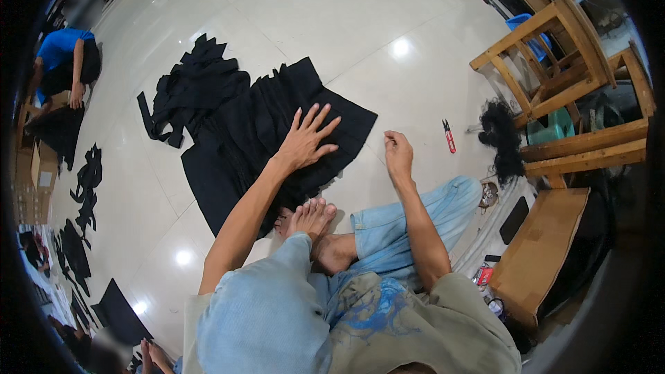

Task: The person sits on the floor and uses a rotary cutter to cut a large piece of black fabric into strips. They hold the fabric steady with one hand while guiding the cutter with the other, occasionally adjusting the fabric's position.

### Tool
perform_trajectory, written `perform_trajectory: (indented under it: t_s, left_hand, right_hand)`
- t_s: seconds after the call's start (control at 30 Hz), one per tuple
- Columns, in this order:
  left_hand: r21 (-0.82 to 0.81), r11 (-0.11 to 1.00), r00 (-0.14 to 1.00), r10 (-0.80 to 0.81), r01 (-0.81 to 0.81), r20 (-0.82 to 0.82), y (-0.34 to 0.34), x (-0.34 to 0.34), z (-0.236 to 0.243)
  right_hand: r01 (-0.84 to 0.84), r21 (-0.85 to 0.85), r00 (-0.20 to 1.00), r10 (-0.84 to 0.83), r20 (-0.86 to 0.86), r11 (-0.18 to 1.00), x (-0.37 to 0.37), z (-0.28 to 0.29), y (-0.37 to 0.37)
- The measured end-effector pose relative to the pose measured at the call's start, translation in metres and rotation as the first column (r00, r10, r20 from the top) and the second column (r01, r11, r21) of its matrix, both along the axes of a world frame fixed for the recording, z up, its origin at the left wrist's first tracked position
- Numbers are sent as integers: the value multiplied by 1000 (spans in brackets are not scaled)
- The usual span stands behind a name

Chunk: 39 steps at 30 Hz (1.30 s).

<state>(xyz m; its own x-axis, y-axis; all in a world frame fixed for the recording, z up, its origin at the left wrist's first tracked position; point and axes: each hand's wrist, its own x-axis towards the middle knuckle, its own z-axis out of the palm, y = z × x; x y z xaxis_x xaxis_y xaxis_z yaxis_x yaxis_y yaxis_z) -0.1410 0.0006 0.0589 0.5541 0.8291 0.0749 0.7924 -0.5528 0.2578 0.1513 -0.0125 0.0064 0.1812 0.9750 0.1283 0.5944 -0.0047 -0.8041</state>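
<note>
A pile of black cloth pieces lies on the floor in front of my feet, stacked in overlapping layers with uneven edges. My left hand rests on it with fingers spread, pressing the top layers flat. Just right of the cloth's pointed corner, my right hand is raised apart from it, thumb and fingers closed together; anything between them is too small to make out. Red-handled thread snips lie on the floor to the right of that hand.
At the right are wooden stools, a tangle of black threads, a cardboard sheet and a dark phone-like slab. More black cloth pieces lie at the left. A person in blue sits far left; another person's hands show lower left.
</note>
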Motion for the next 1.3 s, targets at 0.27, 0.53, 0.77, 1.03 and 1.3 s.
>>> perform_trajectory:
  t_s: [0.27, 0.53, 0.77, 1.03, 1.3]
  left_hand:
    - [-110, 994, 990, -10, -6, -141, -4, 28, 2]
    - [85, 996, 986, -4, -10, 167, 57, 83, -36]
    - [-18, 968, 968, -251, 252, 28, 40, 96, -54]
    - [8, 983, 981, -182, 183, -60, 37, 95, -51]
    - [30, 985, 985, -166, 168, -47, 36, 96, -53]
  right_hand:
    - [-160, 5, 981, 158, 108, 987, 5, 5, 12]
    - [-195, 146, 972, 172, 161, 970, -1, 5, 5]
    - [-175, 157, 968, 141, 207, 972, 2, 6, 6]
    - [-201, 161, 948, 151, 281, 966, -8, 5, 6]
    - [-195, 186, 920, 114, 374, 963, -16, -3, 4]
